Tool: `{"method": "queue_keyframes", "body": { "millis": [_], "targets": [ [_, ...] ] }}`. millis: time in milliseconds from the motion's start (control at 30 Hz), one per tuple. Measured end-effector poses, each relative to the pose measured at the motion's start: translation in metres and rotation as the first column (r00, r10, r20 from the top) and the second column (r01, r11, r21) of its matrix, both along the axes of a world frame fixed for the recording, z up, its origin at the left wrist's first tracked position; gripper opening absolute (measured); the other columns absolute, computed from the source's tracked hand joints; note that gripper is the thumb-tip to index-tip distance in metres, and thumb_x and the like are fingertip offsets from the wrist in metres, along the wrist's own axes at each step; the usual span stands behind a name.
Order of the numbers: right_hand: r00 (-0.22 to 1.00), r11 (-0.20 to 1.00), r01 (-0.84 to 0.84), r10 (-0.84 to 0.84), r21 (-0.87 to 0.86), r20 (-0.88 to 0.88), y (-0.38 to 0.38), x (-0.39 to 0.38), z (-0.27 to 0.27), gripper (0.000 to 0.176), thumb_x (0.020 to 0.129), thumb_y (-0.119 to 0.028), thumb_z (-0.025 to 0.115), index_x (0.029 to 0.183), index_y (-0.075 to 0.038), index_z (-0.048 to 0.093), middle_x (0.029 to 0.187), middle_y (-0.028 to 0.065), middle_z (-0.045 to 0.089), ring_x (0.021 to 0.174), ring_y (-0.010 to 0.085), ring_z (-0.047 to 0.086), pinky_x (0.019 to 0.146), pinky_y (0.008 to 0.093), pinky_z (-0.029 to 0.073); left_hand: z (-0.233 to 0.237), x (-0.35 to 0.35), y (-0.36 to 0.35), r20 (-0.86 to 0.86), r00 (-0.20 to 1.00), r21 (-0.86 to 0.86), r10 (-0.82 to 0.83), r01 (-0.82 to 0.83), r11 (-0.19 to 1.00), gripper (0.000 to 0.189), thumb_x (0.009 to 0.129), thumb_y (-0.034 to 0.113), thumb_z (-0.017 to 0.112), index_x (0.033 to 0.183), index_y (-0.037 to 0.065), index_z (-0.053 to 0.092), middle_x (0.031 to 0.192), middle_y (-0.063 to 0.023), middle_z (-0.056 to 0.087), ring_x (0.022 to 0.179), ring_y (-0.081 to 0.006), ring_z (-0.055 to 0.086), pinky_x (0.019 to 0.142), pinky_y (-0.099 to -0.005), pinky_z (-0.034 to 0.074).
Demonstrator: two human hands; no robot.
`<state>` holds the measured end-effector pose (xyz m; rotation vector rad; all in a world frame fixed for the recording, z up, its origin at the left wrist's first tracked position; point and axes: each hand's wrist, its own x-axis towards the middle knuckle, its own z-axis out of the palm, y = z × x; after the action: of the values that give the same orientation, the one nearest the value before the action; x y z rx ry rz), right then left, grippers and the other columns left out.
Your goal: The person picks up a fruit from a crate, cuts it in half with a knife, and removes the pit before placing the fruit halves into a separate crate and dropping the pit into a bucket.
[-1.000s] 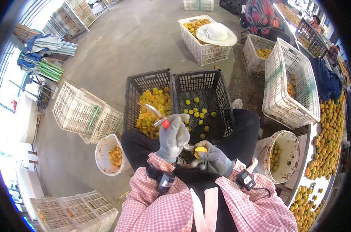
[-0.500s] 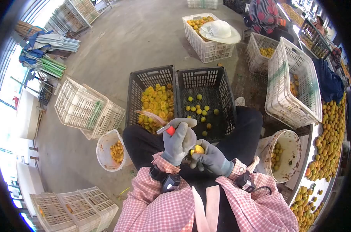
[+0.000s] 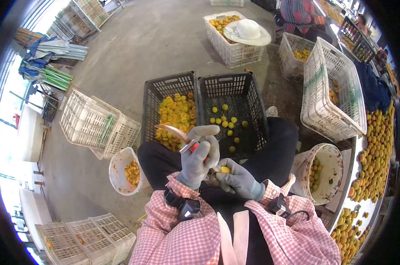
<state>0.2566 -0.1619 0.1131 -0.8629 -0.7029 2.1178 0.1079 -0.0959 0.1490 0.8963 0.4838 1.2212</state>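
My left hand (image 3: 199,161), in a grey glove, is closed around the red handle of a knife (image 3: 172,131). Its curved blade points up and to the left, away from the fruit. Close beside it, my gloved right hand (image 3: 242,180) grips a yellow apricot (image 3: 225,169) between thumb and fingers; most of the fruit is hidden by the glove. Beyond my hands, a black crate (image 3: 170,80) holds many cut yellow pieces. The black crate alongside it (image 3: 226,90) has several round yellow-green fruits scattered on its floor.
A white bucket (image 3: 116,170) with orange pieces stands left of my legs; another bucket (image 3: 336,176) is at my right. White crates (image 3: 87,119) lie on the left. At right, a table carries many apricots (image 3: 376,154). A person (image 3: 297,17) sits at the back right.
My left hand and the knife have shifted slightly left. Less of the apricot shows in my right hand, whose fingers have closed further round it. The whole view has shifted a little.
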Motion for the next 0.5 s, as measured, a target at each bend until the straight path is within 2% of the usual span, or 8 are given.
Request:
{"method": "queue_keyframes", "body": {
  "millis": [33,67,200,267,367,500],
  "targets": [
    [1.0,1.0,-0.015,0.015,0.01,-0.017,-0.001,0.0,-0.003,0.025,0.091,-0.018,0.062,0.11,-0.012,0.046,0.085,-0.0011,0.055,0.059,0.0047,0.045,0.05,0.019,0.036,-0.001,-0.001,0.0,0.011,1.0,0.029,-0.003,0.003,1.0,0.034,0.097,0.032,0.05,0.113,0.002,0.053,0.055,-0.0005,0.047,0.043,-0.0095,0.041,0.043,-0.0251,0.034],
    [0.999,0.999,-0.03,0.03,0.019,-0.036,-0.001,-0.001,-0.006,0.025,0.091,-0.016,0.062,0.11,-0.012,0.046,0.085,-0.0015,0.055,0.06,0.0044,0.045,0.05,0.0187,0.036,-0.003,0.004,-0.002,0.015,0.999,0.032,0.051,-0.051,0.998,0.032,0.1,0.031,0.044,0.11,0.003,0.054,0.047,0.0025,0.039,0.036,-0.0064,0.028,0.038,-0.0243,0.024],
    [0.997,0.998,0.048,-0.045,0.045,-0.07,-0.006,-0.006,-0.007,0.025,0.091,-0.016,0.063,0.109,-0.012,0.046,0.083,-0.0028,0.052,0.062,0.0037,0.044,0.051,0.0179,0.035,-0.005,0.005,-0.006,0.022,0.994,0.021,0.111,-0.112,0.994,0.031,0.1,0.033,0.044,0.103,0.004,0.055,0.047,0.0022,0.039,0.036,-0.0069,0.03,0.039,-0.0246,0.026],
    [0.99,0.993,0.098,-0.091,0.061,-0.112,-0.008,-0.008,-0.003,0.027,0.091,-0.017,0.063,0.11,-0.011,0.045,0.083,-0.0038,0.05,0.062,0.0032,0.043,0.052,0.017,0.035,-0.002,0.006,-0.006,0.126,0.983,-0.014,0.135,-0.134,0.991,0.032,0.099,0.035,0.045,0.097,0.005,0.055,0.047,0.0023,0.038,0.036,-0.0077,0.03,0.039,-0.0252,0.026],
    [0.984,0.993,0.092,-0.079,0.073,-0.16,-0.009,-0.008,-0.005,0.03,0.09,-0.017,0.064,0.111,-0.011,0.044,0.083,-0.0039,0.049,0.062,0.0032,0.043,0.053,0.0169,0.035,0.001,0.007,-0.01,0.146,0.985,0.017,0.088,-0.092,0.996,0.031,0.099,0.035,0.046,0.096,0.005,0.055,0.047,0.0023,0.038,0.035,-0.0083,0.031,0.039,-0.0253,0.026],
    [0.997,0.991,0.041,-0.032,0.127,-0.066,-0.01,-0.009,-0.004,0.029,0.09,-0.016,0.064,0.111,-0.009,0.044,0.083,-0.0038,0.05,0.063,0.0032,0.043,0.054,0.0171,0.035,0.004,0.011,-0.016,0.133,0.989,-0.058,0.066,-0.058,0.997,0.031,0.098,0.035,0.048,0.094,0.005,0.056,0.046,0.0018,0.038,0.035,-0.0082,0.031,0.039,-0.0251,0.026]
  ]
}}
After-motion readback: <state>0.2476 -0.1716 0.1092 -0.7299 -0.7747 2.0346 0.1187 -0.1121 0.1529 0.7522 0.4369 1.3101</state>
